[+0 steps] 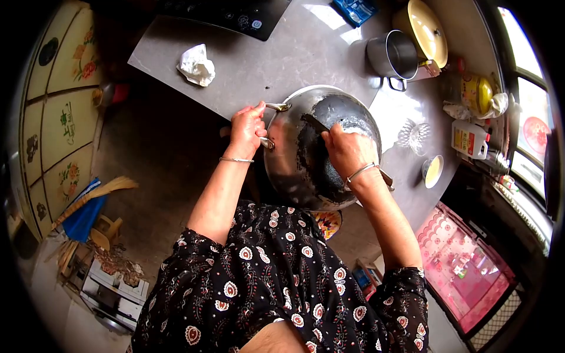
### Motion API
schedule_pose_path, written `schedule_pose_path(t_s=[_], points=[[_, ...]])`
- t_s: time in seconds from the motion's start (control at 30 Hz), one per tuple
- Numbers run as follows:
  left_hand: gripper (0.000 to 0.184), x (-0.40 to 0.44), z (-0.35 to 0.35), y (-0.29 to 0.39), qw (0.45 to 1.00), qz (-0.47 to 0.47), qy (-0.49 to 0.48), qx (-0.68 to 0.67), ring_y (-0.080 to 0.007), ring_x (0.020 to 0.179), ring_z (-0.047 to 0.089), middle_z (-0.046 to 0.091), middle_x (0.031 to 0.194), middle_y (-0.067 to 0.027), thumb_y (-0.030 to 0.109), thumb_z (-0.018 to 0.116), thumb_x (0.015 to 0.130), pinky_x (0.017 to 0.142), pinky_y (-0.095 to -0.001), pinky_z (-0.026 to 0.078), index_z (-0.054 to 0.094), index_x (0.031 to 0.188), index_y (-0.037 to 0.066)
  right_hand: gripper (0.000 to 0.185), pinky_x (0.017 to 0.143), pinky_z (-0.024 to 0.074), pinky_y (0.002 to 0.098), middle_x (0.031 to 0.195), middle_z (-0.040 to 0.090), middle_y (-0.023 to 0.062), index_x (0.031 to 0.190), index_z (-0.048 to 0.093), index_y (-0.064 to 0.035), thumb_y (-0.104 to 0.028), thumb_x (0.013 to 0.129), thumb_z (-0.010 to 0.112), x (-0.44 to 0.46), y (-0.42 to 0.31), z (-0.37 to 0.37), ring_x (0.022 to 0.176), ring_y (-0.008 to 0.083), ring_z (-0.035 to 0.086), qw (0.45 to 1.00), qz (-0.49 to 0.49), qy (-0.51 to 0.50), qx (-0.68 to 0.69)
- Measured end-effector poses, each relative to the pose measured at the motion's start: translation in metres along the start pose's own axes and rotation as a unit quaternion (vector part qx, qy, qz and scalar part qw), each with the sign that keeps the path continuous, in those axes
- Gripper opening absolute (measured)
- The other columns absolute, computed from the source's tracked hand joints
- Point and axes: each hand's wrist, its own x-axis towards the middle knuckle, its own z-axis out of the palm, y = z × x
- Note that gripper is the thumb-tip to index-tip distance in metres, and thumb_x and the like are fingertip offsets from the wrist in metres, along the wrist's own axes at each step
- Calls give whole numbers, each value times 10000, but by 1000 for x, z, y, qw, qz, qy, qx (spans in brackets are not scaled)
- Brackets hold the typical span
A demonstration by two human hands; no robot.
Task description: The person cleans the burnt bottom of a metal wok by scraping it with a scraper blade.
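A round metal wok (286, 172) is turned so its outer bottom faces up, leaning between my body and the edge of the grey counter. Black burnt crust covers much of its bottom, with a paler scraped patch near the middle. My left hand (246, 127) is closed around the wok's looped side handle (278, 106). In my right hand (351, 152) is a dark, narrow blade (315, 123), its tip against the black crust; its handle is hidden in my fist. A second wok handle (387, 180) shows beside my right wrist.
On the grey counter (253, 65) are a crumpled white cloth (196, 65), a black induction cooker (226, 15), a dark pot (393, 54), a clear glass bowl (414, 136) and a small bowl of yellow contents (432, 171). Bottles stand by the window. A straw broom (97, 197) is at lower left.
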Motion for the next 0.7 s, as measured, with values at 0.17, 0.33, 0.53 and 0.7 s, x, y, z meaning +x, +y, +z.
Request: schedule_pose_path(t_s=[0.17, 0.33, 0.53, 0.7], points=[[292, 4, -2, -3, 1000, 5, -13, -6, -53, 404, 246, 347, 562, 59, 177, 702, 818, 384, -235, 194, 454, 671, 126, 320, 602, 501, 489, 657, 627, 198, 865, 560, -73, -379, 917, 483, -18, -8, -1, 663, 384, 644, 999, -29, -38, -3], [287, 3, -2, -4, 1000, 4, -14, -8, -54, 399, 247, 344, 558, 59, 174, 697, 821, 382, -234, 200, 456, 675, 121, 308, 604, 498, 485, 652, 626, 194, 855, 556, -60, -348, 927, 473, 4, 1, -7, 658, 383, 642, 1000, -21, 3, -8], [293, 5, 0, -6, 1000, 3, -17, -6, -51, 398, 246, 341, 557, 60, 173, 692, 825, 380, -232, 200, 446, 674, 124, 312, 610, 504, 484, 648, 631, 180, 850, 551, -61, -350, 930, 466, -23, -18, -2, 657, 379, 648, 998, -43, -42, -4], [297, 6, -2, -5, 1000, 7, -27, -10, -51, 398, 249, 345, 555, 59, 168, 693, 824, 379, -234, 198, 441, 674, 126, 313, 588, 503, 464, 667, 637, 185, 868, 565, -55, -348, 929, 473, 4, -5, -11, 668, 369, 651, 999, -17, -4, -45]])
